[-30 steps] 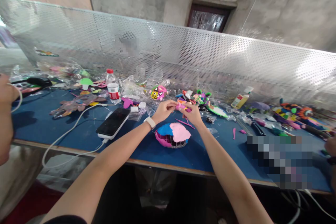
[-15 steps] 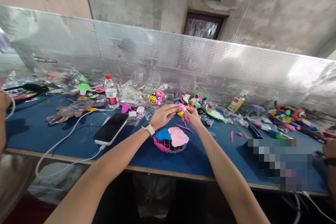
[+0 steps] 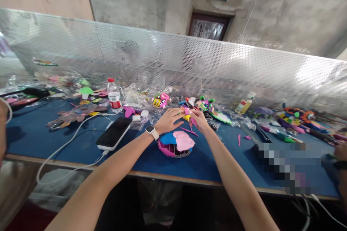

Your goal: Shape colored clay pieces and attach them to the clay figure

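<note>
Pink modelling clay [image 3: 193, 121] is pinched in my right hand [image 3: 200, 120], above the table. My left hand [image 3: 168, 120], with a watch [image 3: 150, 129] on its wrist, stretches its fingers flat, fingertips at the clay's upper part and thumb apart. A small yellow piece [image 3: 187, 117] shows between the hands; whether it is joined to the clay I cannot tell. Just below sits a rounded form [image 3: 183, 140] covered partly in blue, light pink and magenta clay, with white grid lines on its dark front. A thin pink tool [image 3: 189, 131] lies behind it.
A phone-like device [image 3: 114, 133] with a white cable [image 3: 67, 151] lies left, near a bottle [image 3: 114, 95]. Clay figures [image 3: 161, 100] and plastic wrappers line the perforated metal screen [image 3: 162, 57]. Another person's hand [image 3: 340, 153] is at the right edge, another person's arm [image 3: 2, 126] at the left.
My left thumb has spread further from the fingers. My right hand stays pinched on the pink clay with little movement. The view has shifted slightly.
</note>
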The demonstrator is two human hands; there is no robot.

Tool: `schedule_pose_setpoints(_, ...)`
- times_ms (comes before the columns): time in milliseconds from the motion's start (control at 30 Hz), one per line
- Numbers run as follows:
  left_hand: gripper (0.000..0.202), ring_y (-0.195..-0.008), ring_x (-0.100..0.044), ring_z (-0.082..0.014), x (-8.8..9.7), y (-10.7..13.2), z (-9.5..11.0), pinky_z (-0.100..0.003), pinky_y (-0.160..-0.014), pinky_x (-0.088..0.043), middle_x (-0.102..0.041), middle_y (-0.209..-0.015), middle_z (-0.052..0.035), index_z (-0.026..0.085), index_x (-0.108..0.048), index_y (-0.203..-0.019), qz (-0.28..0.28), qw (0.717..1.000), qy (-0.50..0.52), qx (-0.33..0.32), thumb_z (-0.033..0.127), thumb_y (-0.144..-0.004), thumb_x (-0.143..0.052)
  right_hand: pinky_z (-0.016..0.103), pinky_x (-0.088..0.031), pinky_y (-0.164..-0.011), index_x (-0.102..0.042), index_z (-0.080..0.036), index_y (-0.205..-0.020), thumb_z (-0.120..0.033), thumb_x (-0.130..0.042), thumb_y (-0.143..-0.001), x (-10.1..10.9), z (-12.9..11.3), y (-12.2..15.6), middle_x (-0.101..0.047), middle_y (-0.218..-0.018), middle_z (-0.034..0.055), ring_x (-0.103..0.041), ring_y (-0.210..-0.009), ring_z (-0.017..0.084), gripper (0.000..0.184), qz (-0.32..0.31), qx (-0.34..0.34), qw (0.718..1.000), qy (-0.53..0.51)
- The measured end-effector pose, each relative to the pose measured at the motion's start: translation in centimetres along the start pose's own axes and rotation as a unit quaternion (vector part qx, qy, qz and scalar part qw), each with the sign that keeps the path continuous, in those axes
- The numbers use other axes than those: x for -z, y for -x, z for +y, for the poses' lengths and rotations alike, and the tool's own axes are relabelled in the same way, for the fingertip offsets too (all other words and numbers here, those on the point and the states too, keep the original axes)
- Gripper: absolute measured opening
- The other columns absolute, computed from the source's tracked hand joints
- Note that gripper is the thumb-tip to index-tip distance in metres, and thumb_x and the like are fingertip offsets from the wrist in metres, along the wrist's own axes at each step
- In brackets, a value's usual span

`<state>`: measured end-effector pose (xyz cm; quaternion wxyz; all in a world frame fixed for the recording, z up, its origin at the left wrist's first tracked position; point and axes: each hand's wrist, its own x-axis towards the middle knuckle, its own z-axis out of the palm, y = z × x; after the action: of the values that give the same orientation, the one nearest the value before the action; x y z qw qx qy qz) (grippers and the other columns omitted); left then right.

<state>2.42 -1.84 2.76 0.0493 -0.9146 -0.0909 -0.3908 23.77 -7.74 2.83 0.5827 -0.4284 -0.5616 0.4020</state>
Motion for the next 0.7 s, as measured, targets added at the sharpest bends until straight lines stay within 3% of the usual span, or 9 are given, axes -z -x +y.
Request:
schedule_pose_setpoints(200, 0.035, -0.129, -0.063, -0.0248, 0.0, 0.0, 0.5, -0.047, -0.111, -0.051, -0.068, -0.137, -0.0108, 0.022, -0.062, -0.138, 0.055, 0.997, 0.035, 0.041, 0.028, -0.105, -0.055, 0.018, -0.024, -0.029, -0.069, -0.018, -0.086, -0.065, -0.083, -0.073, -0.3, -0.2, 0.1, -0.052, -0.040, -0.0064, -0.041, -0.031, 0.008, 0.051, 0.020, -0.023, 1.000, 0.004)
schedule_pose_setpoints(433, 0.045, -0.137, -0.058, -0.0261, 0.1, 0.0, 0.3, -0.051, -0.115, -0.047, -0.062, -0.149, -0.0098, 0.026, -0.056, -0.149, 0.015, 0.999, 0.029, 0.014, 0.038, -0.105, -0.057, 0.017, -0.022, -0.030, -0.065, -0.018, -0.091, -0.066, -0.082, -0.074, 0.3, -1.1, 0.5, -0.055, -0.043, -0.0066, -0.037, -0.031, 0.006, 0.053, -0.010, -0.030, 0.999, -0.009)
schedule_pose_setpoints(700, 0.046, -0.145, -0.052, -0.0259, 0.3, -0.2, 0.2, -0.050, -0.118, -0.041, -0.063, -0.150, -0.0074, 0.028, -0.058, -0.149, -0.016, 1.000, 0.008, -0.011, 0.042, -0.105, -0.057, 0.018, -0.019, -0.032, -0.065, -0.018, -0.095, -0.068, -0.078, -0.079, 0.8, -1.4, 0.8, -0.053, -0.041, -0.0068, -0.038, -0.031, 0.007, 0.054, -0.052, -0.046, 0.998, 0.011)
